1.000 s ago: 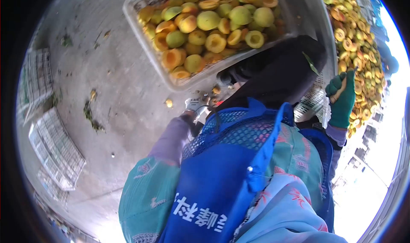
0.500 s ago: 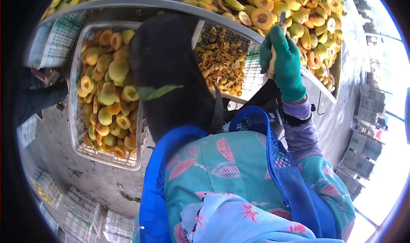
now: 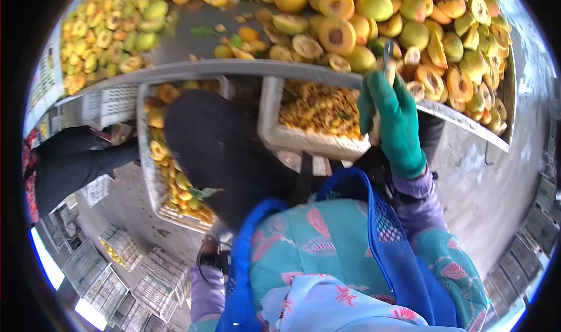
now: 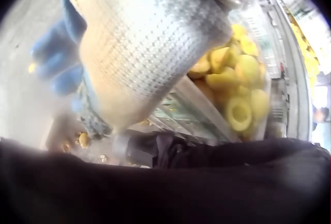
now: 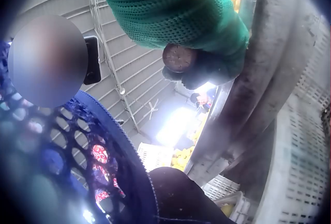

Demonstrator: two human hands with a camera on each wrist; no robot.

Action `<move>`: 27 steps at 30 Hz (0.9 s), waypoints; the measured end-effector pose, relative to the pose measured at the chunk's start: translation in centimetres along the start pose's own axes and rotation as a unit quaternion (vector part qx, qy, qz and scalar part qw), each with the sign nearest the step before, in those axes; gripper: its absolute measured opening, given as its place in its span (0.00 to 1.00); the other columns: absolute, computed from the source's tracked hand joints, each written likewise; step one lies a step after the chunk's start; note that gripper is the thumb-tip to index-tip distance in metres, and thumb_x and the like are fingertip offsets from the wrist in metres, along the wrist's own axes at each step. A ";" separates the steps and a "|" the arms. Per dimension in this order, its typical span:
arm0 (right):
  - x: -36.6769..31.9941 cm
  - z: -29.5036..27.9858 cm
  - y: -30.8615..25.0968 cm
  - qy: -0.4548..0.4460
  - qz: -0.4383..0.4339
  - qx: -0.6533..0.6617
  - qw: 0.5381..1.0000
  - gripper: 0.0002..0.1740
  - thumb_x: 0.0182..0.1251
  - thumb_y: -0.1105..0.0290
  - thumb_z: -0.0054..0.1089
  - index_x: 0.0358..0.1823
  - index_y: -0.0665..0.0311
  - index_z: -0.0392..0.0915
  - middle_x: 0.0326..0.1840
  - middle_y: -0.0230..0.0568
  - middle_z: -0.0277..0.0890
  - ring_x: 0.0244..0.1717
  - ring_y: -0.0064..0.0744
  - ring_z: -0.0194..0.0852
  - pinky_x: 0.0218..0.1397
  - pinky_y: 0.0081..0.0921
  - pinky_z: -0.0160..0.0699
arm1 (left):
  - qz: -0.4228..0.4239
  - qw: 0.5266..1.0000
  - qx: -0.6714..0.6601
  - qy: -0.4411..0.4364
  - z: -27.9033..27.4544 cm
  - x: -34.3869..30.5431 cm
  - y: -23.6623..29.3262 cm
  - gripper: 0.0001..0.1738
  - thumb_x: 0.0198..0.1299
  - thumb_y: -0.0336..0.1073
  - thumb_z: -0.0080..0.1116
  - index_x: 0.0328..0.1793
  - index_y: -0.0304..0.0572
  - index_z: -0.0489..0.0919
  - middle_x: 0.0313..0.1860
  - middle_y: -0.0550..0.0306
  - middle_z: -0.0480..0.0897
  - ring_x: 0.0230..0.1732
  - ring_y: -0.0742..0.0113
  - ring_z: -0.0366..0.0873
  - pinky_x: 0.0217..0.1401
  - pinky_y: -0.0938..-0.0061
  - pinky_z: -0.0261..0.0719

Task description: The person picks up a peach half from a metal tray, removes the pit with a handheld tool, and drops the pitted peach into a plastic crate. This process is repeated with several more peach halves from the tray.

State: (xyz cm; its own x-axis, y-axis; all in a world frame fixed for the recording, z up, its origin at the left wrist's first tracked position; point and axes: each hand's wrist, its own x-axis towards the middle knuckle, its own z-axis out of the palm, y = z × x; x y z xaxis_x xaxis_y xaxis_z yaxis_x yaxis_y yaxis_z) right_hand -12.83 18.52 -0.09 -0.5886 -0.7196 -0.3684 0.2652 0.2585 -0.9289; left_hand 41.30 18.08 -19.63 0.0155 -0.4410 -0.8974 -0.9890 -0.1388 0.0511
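Observation:
In the head view my right hand [image 3: 394, 122], in a green glove, grips the pale handle of a tool with a narrow metal tip [image 3: 388, 49]. That tip points away from me over the table's front edge, beside halved yellow stone fruit [image 3: 337, 35]. The round brown end of the handle [image 5: 179, 57] pokes out of the fist in the right wrist view. My left hand [image 4: 139, 43], in a white glove with blue fingers [image 4: 57, 58], hangs low over the floor at my left side. Its fingers are relaxed and nothing shows in them.
A metal-rimmed table [image 3: 234, 69] heaped with fruit spans the front. Under it stands a white crate [image 3: 272, 122] of small scraps. Another fruit-filled crate [image 3: 149, 183] is left of my knee. A person in dark clothes [image 3: 70, 162] is at far left, near stacked crates [image 3: 160, 279].
My view has swung from the floor crate at my left to the table. The right hand, still gripping the tool, has come over the table's edge. The left forearm shows again at lower left.

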 end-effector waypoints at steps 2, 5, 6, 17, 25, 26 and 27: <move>-0.3 0.0 1.1 -0.019 -0.047 0.022 0.998 0.19 0.75 0.54 0.49 0.46 0.65 0.70 0.19 0.32 0.67 0.14 0.20 0.60 0.18 0.18 0.59 | 0.068 0.984 0.163 0.013 -5.7 -1.7 -0.9 0.29 0.57 0.61 0.55 0.47 0.42 0.82 0.37 0.41 0.84 0.40 0.45 0.83 0.47 0.55 0.77; -0.2 0.1 0.5 -0.074 -0.059 0.050 0.994 0.10 0.75 0.62 0.51 0.45 0.62 0.68 0.22 0.27 0.66 0.16 0.16 0.61 0.19 0.18 0.62 | 0.047 0.956 0.164 0.238 -18.1 -9.1 11.1 0.28 0.57 0.60 0.56 0.46 0.43 0.83 0.37 0.40 0.84 0.39 0.44 0.83 0.47 0.56 0.77; -0.1 0.4 0.4 -0.083 -0.030 0.076 0.993 0.10 0.74 0.63 0.52 0.45 0.62 0.68 0.21 0.27 0.65 0.17 0.16 0.61 0.19 0.17 0.61 | 0.074 0.943 0.102 0.307 -21.3 -11.6 17.4 0.20 0.58 0.51 0.62 0.48 0.44 0.84 0.33 0.48 0.86 0.35 0.49 0.82 0.40 0.59 0.78; -0.8 1.4 -0.6 -0.101 -0.003 -0.023 0.995 0.11 0.72 0.64 0.56 0.46 0.64 0.70 0.24 0.28 0.64 0.23 0.18 0.59 0.24 0.23 0.63 | 0.344 0.809 0.084 0.470 -30.6 0.1 50.8 0.30 0.47 0.51 0.66 0.52 0.41 0.76 0.49 0.38 0.81 0.55 0.46 0.79 0.57 0.59 0.76; 0.7 5.3 -2.6 -0.107 -0.228 -0.167 0.953 0.17 0.72 0.59 0.55 0.43 0.68 0.68 0.28 0.58 0.74 0.31 0.59 0.76 0.32 0.46 0.70 | 0.533 0.729 -0.424 0.073 -24.1 -8.6 44.1 0.17 0.60 0.30 0.60 0.55 0.34 0.78 0.44 0.52 0.85 0.45 0.66 0.83 0.51 0.76 0.81; 1.1 5.8 -2.0 -0.113 -0.240 -0.203 0.943 0.17 0.73 0.58 0.53 0.44 0.68 0.68 0.29 0.61 0.75 0.32 0.63 0.76 0.33 0.49 0.70 | 0.520 0.707 -0.477 0.042 -22.5 -8.7 44.1 0.17 0.63 0.31 0.59 0.57 0.32 0.77 0.46 0.49 0.84 0.47 0.65 0.83 0.53 0.75 0.81; 1.2 6.1 -1.7 -0.117 -0.222 -0.203 0.946 0.18 0.73 0.57 0.52 0.44 0.68 0.69 0.30 0.62 0.75 0.33 0.64 0.76 0.33 0.50 0.70 | 0.616 0.688 -0.346 0.169 -20.7 -8.0 43.8 0.16 0.64 0.32 0.58 0.55 0.31 0.76 0.46 0.47 0.84 0.46 0.62 0.83 0.52 0.72 0.82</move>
State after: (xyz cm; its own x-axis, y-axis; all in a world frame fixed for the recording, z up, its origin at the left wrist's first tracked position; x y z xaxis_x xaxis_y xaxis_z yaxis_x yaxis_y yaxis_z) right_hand -9.33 13.34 1.28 -0.3755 -0.9261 0.0370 -0.3118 0.0886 -0.9460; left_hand 0.94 -2.85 -1.12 -0.6218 -0.7667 0.1597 0.0220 0.1868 0.9822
